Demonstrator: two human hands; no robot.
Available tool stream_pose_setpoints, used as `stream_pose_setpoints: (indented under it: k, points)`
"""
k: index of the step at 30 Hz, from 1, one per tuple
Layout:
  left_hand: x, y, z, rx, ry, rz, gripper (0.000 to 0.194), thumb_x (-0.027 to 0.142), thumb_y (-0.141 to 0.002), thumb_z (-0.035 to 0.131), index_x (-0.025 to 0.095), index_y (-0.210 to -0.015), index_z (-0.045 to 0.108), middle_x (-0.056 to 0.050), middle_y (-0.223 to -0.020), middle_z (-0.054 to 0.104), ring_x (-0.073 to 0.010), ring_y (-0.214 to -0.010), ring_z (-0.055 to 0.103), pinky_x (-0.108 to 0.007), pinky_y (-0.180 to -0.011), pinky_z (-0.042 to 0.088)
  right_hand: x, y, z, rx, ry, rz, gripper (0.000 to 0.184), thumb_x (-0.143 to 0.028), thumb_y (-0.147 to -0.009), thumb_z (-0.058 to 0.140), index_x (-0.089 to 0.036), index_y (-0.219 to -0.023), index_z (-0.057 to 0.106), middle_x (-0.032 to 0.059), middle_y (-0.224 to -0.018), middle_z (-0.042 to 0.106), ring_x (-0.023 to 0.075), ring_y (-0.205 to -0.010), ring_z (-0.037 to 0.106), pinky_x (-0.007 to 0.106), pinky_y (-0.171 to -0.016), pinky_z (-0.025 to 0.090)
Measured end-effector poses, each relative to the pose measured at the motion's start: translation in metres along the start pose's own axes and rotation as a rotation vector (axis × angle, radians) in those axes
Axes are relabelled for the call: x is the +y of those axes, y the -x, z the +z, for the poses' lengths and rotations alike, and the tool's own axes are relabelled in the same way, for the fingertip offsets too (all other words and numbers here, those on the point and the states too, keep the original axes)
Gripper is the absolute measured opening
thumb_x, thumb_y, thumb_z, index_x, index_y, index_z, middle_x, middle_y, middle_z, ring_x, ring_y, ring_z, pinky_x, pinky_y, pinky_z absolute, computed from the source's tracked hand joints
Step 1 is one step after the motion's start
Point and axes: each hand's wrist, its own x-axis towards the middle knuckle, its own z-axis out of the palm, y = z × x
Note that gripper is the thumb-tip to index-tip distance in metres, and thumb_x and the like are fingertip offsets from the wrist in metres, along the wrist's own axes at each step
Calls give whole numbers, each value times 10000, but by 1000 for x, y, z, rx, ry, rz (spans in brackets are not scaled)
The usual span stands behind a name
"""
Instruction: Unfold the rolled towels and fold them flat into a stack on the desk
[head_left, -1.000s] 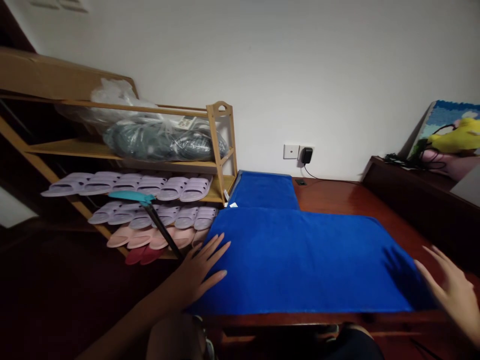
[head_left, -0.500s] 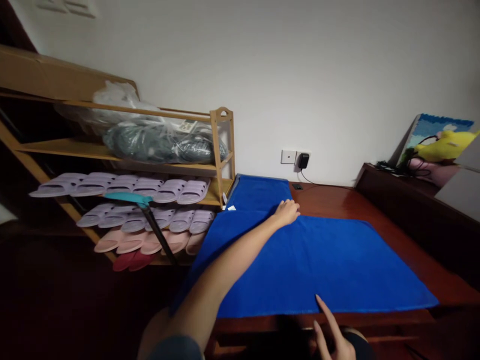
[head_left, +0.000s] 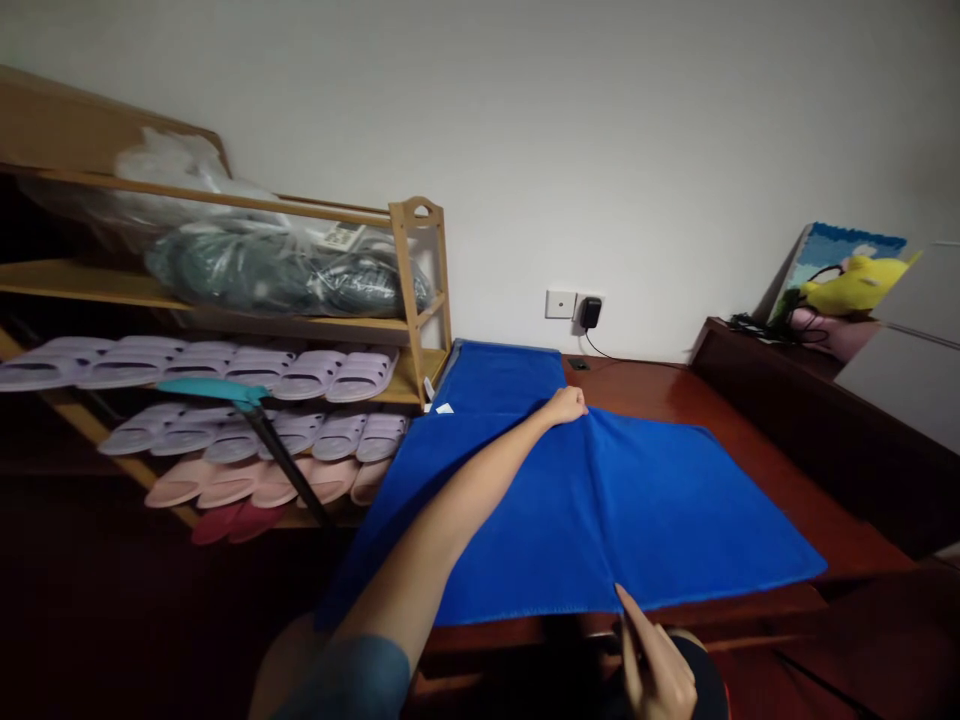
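A blue towel (head_left: 517, 540) lies spread over the reddish-brown wooden table (head_left: 645, 385). At its far edge, my left hand (head_left: 568, 405) is closed, pinching the cloth near the middle. My right hand (head_left: 654, 660) grips the near edge between thumb and forefinger, roughly opposite. A raised crease runs through the towel from one hand to the other. Behind my left hand lies a second piece of blue cloth (head_left: 502, 372), with white tags at its left side.
To the left stands a wooden shoe rack (head_left: 411, 270) with rows of slippers (head_left: 311, 372) and plastic-wrapped bundles (head_left: 277, 270). A black pole with a teal top (head_left: 217, 391) leans before it. A charger (head_left: 590, 312) is plugged into the wall; a yellow plush toy (head_left: 855, 288) sits at right.
My right hand has closed on the towel's near edge. A crease has risen in the cloth between both hands. The view has shifted slightly to the right.
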Motion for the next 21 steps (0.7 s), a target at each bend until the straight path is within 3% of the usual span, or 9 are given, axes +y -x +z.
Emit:
stream_pose_setpoints:
  k: [3, 5, 8, 11, 14, 18, 21]
  points:
    - [2, 1, -15, 40, 194, -8, 153, 269, -836, 636, 119, -861, 648, -51, -867, 650, -162, -784, 609, -296, -710, 496, -6, -13, -12, 27, -24, -9, 509, -39, -775, 612, -263, -1232, 598, 14, -929, 709, 129, -655, 648, 245, -661, 496]
    - [5, 5, -27, 78, 318, -4, 131, 244, -771, 683, 122, -737, 651, -32, -752, 646, -148, -715, 593, -259, -661, 467, -10, -19, -21, 49, -9, 74, 390, -92, -781, 622, -251, -1135, 664, 8, -901, 714, 128, -656, 654, 232, -664, 500]
    - [10, 13, -45, 103, 485, 12, 120, 237, -699, 723, 139, -722, 657, 3, -676, 631, -125, -636, 565, -239, -615, 438, -13, -24, -34, 93, 14, 354, 223, -259, -809, 617, -208, -999, 721, 23, -845, 717, 141, -658, 660, 214, -621, 500]
    - [15, 23, -60, 53, 622, 32, 126, 217, -679, 719, 156, -780, 672, 27, -604, 610, -113, -561, 544, -237, -582, 428, -14, -28, -44, 88, -77, 651, 338, -422, -790, 616, -168, -988, 720, 43, -908, 714, 173, -775, 669, 203, -668, 512]
    - [18, 34, -71, -33, 723, 60, 95, 197, -692, 702, 145, -767, 676, 13, -600, 624, -110, -556, 558, -243, -597, 441, -11, -37, -51, 136, -198, 877, 448, -481, -699, 693, -152, -1004, 703, 43, -942, 710, 189, -849, 656, 211, -762, 522]
    - [19, 49, -86, -132, 792, 118, 115, 189, -678, 724, 125, -768, 692, -35, -708, 682, -126, -661, 613, -266, -691, 463, -4, -57, -64, 236, -225, 951, 516, -486, -590, 771, -153, -979, 707, 50, -960, 705, 217, -858, 652, 266, -839, 526]
    - [17, 62, -102, -245, 821, 215, 285, 187, -623, 776, 125, -892, 704, -67, -820, 709, -149, -749, 640, -293, -764, 462, 6, -77, -81, 248, -148, 910, 567, -507, -614, 751, -167, -1064, 691, 63, -1052, 682, 287, -1008, 614, 365, -963, 471]
